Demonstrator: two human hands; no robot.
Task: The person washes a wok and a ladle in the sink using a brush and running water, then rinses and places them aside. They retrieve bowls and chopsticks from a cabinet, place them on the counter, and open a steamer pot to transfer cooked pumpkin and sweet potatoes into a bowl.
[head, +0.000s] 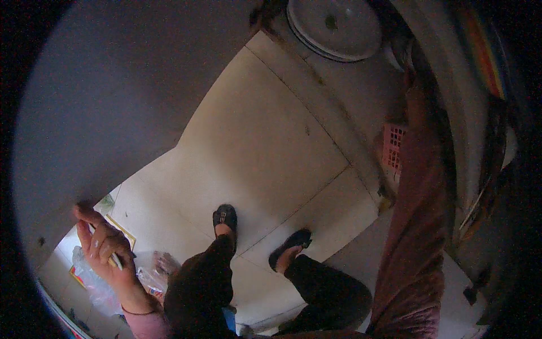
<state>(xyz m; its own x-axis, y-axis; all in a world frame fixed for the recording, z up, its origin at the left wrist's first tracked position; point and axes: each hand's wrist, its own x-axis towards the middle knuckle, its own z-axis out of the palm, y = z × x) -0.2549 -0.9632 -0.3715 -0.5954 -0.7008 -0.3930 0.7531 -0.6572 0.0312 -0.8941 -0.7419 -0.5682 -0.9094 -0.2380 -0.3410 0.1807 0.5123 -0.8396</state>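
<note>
My left hand (106, 245), at the lower left, is curled around a thin, pale stick-like object (115, 260) whose light tip shows below the fingers; its kind I cannot tell. My right arm, in a dark reddish sleeve (417, 212), reaches up along the right side. At its far end the right hand (410, 72) is dim and partly hidden, beside a pale curved object (396, 55). Whether it holds that object is unclear. Left of it, at the top, lies a large round pale lid or basin (334, 29).
Below me are the tiled floor (262, 140) and my feet in dark shoes (225, 216). A pink perforated plastic basket (393, 146) stands beside my right sleeve. Plastic bags (95, 284) lie at the lower left. A large dark flat surface (114, 97) fills the upper left.
</note>
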